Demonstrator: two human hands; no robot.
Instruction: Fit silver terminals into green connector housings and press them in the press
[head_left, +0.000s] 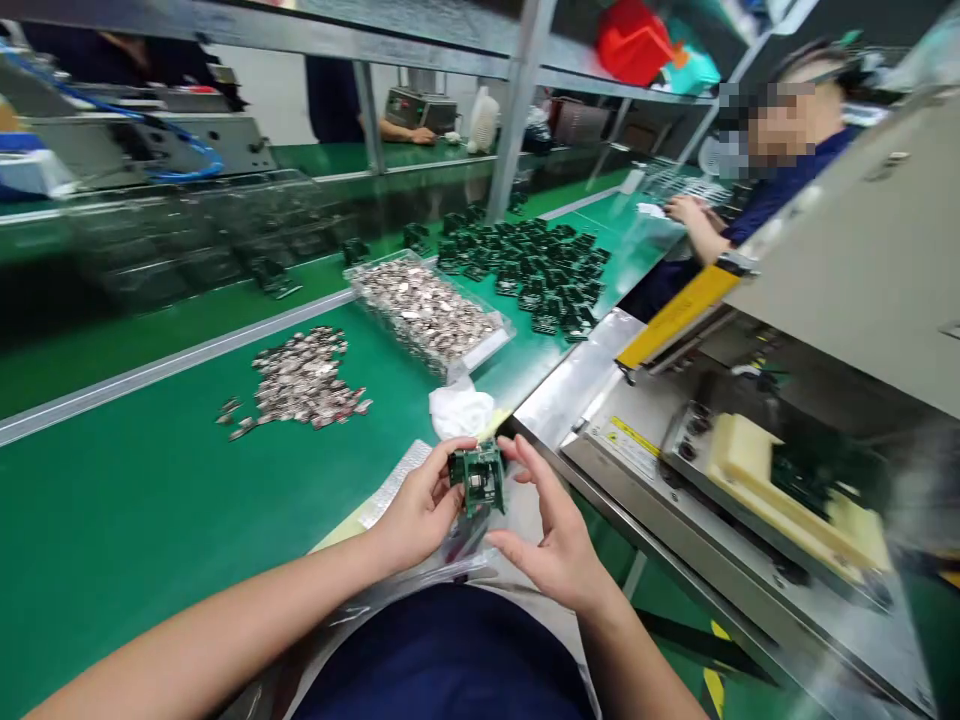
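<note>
Red bin (634, 42) nr teal bin (693, 70)

The circuit-board piece (474, 468) I gripped looked faintly glossy; the worktop (172, 500) was smooth, the tray (489, 347) clear shiny plastic, the ledge (581, 375) gleaming metal

One head-worn camera looks forward and down at the nearby hands (412, 510).
</note>
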